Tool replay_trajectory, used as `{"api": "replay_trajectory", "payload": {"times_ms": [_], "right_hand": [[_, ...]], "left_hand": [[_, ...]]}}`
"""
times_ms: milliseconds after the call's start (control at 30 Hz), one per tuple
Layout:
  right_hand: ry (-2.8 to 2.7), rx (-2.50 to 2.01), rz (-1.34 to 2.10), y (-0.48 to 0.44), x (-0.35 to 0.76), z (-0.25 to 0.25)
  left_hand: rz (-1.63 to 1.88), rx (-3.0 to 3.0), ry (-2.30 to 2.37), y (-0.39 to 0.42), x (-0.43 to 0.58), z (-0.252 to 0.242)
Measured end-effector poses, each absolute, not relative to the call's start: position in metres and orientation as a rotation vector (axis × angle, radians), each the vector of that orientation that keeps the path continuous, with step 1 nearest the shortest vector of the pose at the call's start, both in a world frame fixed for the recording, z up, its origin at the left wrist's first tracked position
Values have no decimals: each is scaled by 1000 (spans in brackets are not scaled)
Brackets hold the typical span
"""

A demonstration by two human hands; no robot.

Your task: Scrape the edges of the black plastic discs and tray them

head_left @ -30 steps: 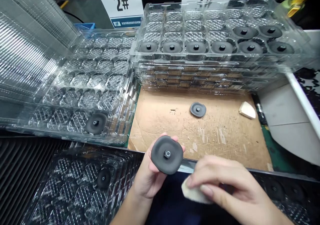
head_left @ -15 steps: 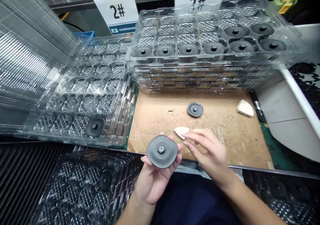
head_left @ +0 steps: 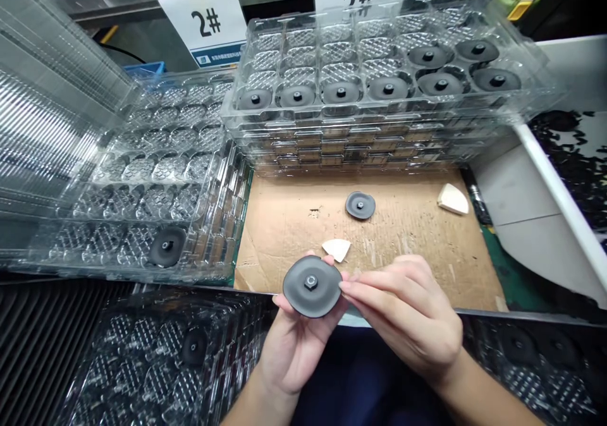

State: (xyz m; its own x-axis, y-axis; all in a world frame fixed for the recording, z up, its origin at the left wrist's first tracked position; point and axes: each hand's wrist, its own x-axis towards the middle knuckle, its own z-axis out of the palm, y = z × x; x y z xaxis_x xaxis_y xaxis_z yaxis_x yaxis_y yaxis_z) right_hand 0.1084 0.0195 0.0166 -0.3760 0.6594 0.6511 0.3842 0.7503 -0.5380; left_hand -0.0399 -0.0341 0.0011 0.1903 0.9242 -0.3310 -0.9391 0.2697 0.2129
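Observation:
A black rounded disc (head_left: pixel 303 303) with a small raised stud at its centre rests in my left hand (head_left: pixel 296 353), its stud side facing up. My left fingers are wrapped round the rim from below. At the disc's right edge, the fingertips of my right hand (head_left: pixel 410 315) are pinched together on the rim. Just beyond the disc, a white wedge-shaped pad (head_left: pixel 336 249) lies on the cardboard (head_left: pixel 393 274). Farther back on that sheet sits a second black disc (head_left: pixel 360 205), also stud up.
Behind the cardboard stands a stack of clear plastic trays (head_left: pixel 332 132), with several black discs in the top one. Another tray stack (head_left: pixel 156 173) is at left, holding one disc. A thicker white wedge (head_left: pixel 454 199) lies at right, beside a white bin (head_left: pixel 559 198) with black scraps beyond.
My right hand has left the white wedge pad and come back to the disc's right rim. The pad stays on the cardboard. My left hand still holds the disc.

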Motion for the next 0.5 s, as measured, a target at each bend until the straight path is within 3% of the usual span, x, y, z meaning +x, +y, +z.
{"api": "replay_trajectory", "payload": {"times_ms": [267, 500], "right_hand": [[-2042, -737, 194, 21, 109, 12], [-1855, -829, 595, 16, 108, 5]], "left_hand": [[1282, -55, 395, -32, -35, 3], [1290, -49, 345, -33, -37, 1]]}}
